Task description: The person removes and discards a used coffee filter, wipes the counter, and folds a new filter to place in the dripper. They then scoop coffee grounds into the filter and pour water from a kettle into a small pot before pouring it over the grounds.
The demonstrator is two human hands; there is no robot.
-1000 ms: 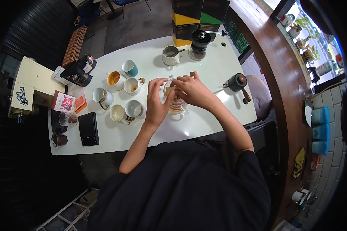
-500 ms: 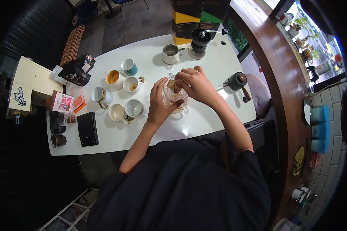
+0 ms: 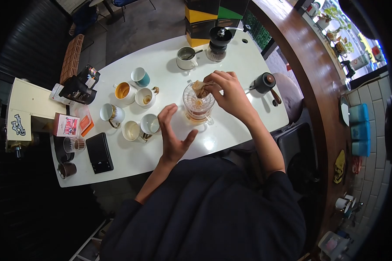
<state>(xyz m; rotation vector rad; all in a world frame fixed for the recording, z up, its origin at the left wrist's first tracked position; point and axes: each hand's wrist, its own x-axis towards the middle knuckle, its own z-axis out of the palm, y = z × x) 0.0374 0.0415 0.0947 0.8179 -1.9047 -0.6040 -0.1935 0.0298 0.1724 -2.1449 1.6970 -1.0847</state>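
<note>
My right hand (image 3: 227,93) pinches a crumpled brown paper coffee filter (image 3: 199,88) at the rim of a clear ribbed dripper (image 3: 190,102). The dripper sits on a clear glass server (image 3: 196,118) with some amber-brown liquid in the bottom. To the left of the server, my left hand (image 3: 174,138) is held in the air, thumb and fingers apart, with nothing in it. A white mug (image 3: 149,123) is just beyond its wrist side, partly overlapped by another cream-coloured cup (image 3: 130,130).
Several more cups, including a teal one (image 3: 140,77), stand left of centre. A hand grinder (image 3: 218,43), a mug with a spoon (image 3: 186,58) and a black kettle-like pot (image 3: 263,82) stand farther out. A black scale (image 3: 100,152) lies at the left.
My left hand has come away from the dripper, down and to the left, and opened. The right hand has lifted the paper filter up out of the dripper's cone. The view has shifted slightly.
</note>
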